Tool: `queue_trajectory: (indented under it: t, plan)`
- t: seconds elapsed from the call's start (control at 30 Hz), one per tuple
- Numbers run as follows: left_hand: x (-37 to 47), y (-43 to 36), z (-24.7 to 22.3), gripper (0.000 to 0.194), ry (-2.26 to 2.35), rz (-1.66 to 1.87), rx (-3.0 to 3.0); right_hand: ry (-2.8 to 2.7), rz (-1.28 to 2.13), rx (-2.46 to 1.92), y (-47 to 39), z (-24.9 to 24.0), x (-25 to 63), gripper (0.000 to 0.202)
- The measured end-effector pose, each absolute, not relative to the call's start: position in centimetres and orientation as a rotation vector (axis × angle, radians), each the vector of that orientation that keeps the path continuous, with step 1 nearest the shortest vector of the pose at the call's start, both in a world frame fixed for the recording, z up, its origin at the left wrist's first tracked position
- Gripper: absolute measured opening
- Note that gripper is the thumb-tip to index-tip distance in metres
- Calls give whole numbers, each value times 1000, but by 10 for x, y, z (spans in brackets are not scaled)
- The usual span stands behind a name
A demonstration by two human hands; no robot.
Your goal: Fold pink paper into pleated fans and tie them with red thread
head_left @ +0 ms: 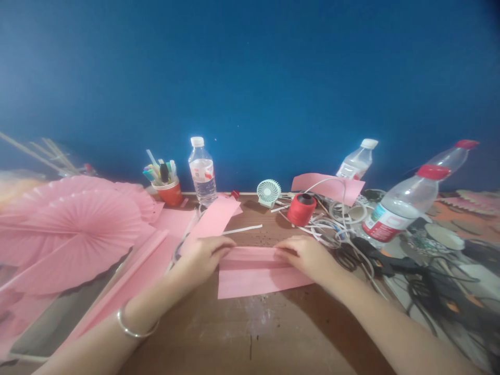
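A pink paper sheet (253,281) lies on the brown table in front of me, its far edge folded into a narrow band. My left hand (209,256) pinches the left end of that band. At the right end, my right hand (302,253) grips the paper between thumb and fingers. Just behind my left hand is another pink strip (214,219), with a thin white strip (244,229) beside it. A red thread spool (301,209) stands beyond my right hand.
Pleated pink paper fans (82,224) fill the left side. Behind stand a cup of pens (170,191), a water bottle (203,177) and a small fan (269,192). Tangled cables (336,229) and a red-capped bottle (406,205) are at the right.
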State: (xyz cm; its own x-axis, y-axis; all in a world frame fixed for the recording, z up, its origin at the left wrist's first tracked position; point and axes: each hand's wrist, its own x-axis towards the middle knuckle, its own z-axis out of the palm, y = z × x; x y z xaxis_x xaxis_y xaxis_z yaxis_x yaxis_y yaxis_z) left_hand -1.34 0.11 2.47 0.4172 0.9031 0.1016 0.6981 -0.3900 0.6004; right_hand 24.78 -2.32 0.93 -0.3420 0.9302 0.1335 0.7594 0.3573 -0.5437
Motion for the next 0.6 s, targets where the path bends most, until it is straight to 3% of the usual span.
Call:
queue_trajectory:
  t: [0.4,0.6]
  plan:
    - [11,-27,42,22,1115,372,2460,-2408,399,-1434,-48,21,213,30]
    - [3,-15,40,15,1244,478,2188,-2322,432,-1483,-42,28,228,24]
